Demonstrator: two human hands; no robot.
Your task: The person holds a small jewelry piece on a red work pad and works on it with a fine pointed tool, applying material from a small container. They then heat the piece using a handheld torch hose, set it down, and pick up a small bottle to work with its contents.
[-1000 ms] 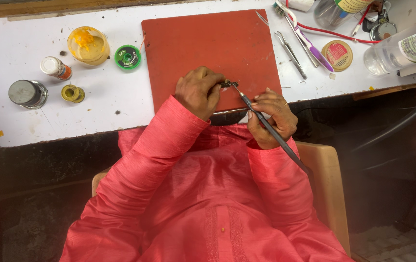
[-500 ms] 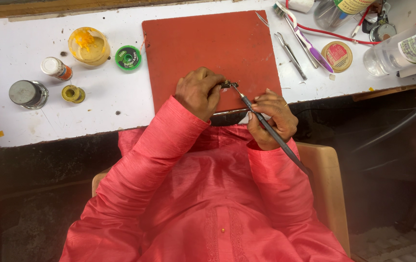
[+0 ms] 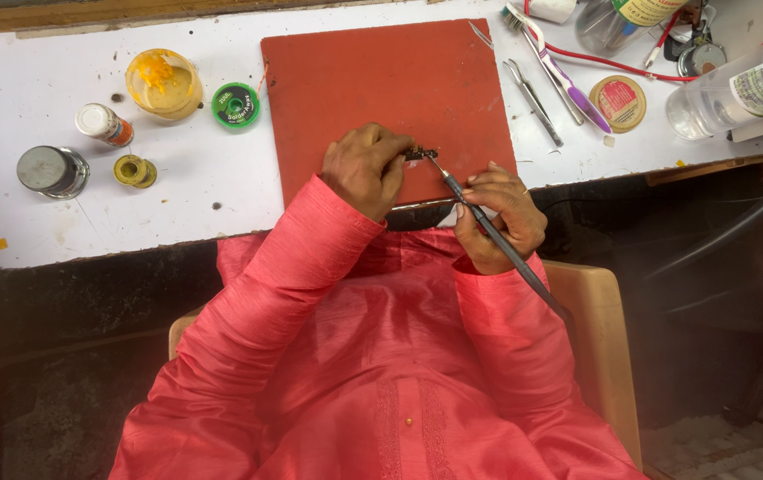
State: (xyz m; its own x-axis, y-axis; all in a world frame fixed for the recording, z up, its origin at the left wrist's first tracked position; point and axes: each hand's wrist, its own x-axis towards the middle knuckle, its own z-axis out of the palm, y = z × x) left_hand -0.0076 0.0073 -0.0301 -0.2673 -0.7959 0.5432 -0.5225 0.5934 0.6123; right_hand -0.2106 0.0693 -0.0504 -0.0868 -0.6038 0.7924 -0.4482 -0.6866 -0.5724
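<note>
My left hand (image 3: 365,169) is curled shut around a small dark component (image 3: 419,154) that rests on the flat red rectangular mat (image 3: 381,80), close to the mat's near edge. My right hand (image 3: 495,218) is closed in a pen grip on a slim dark soldering iron (image 3: 488,233), just off that same edge, and the iron's tip touches the component (too small for me to tell more about it).

The mat lies on a white worktop (image 3: 177,213), scuffed and spotted. To the mat's left sit a round green spool (image 3: 236,105), a yellow-stained clear tub (image 3: 164,83), a small white-capped bottle (image 3: 103,124), a little yellow reel (image 3: 134,171) and a grey metal tin (image 3: 52,171). To the mat's right lie metal tweezers (image 3: 534,101), a purple-handled toothbrush (image 3: 559,71), a round tan tin with a red label (image 3: 618,101) and a clear plastic bottle (image 3: 737,89) on its side, with a red wire (image 3: 630,64) looping behind them.

Nearer than the mat, the worktop ends over a dark front; I sit in a tan wooden chair (image 3: 595,329) in my pink-red shirt (image 3: 381,356), with a black hose (image 3: 746,222) hanging at the right.
</note>
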